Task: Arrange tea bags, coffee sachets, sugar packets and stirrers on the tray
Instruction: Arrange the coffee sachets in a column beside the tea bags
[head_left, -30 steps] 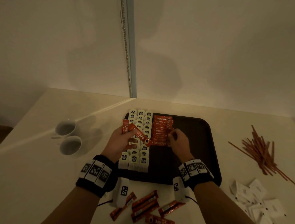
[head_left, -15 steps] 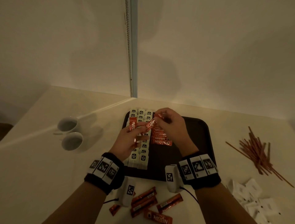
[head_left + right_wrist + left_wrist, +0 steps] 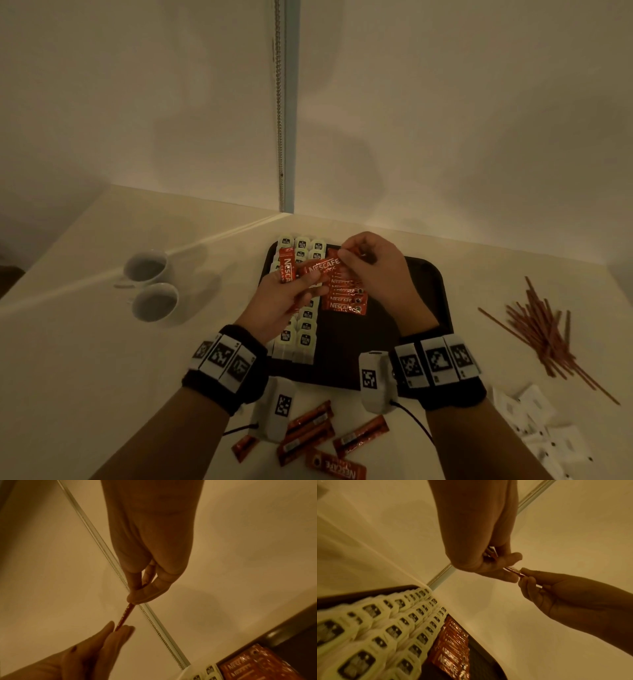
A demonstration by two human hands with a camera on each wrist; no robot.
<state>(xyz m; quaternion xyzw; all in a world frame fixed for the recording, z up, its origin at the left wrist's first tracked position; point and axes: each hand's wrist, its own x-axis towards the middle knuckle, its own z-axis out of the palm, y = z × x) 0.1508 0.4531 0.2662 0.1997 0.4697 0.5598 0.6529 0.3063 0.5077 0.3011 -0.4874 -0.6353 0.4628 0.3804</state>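
Head view. Step in hand, by judgement: coffee sachets going onto the tray (image 3: 424, 308), mid-frame. Left hand (image 3: 281, 301) clamped on a small bunch of sachets (image 3: 287, 269); right hand (image 3: 373, 270) pinching the far end of one sachet (image 3: 320, 266), still nipped at its near end by left fingers. Next move likely calls for drawing that sachet free and laying it flat on the sachet row (image 3: 346, 294), edges squared. Tea bags (image 3: 301, 329) in three columns, left part of tray. Loose sachets (image 3: 308, 431) on tabletop (image 3: 85, 359), lower centre. Stirrers (image 3: 544, 325) right edge, sugar packets (image 3: 541, 428) lower right; neither yet on tray. Two cups (image 3: 150, 284) at left.

Left wrist view. Sachet edge-on between both hands, centre; tea bags lower left.

Right wrist view. Same pinch, centre; tray corner lower right.

Room: plain pale walls, corner strip (image 3: 286, 102), dim warm light.
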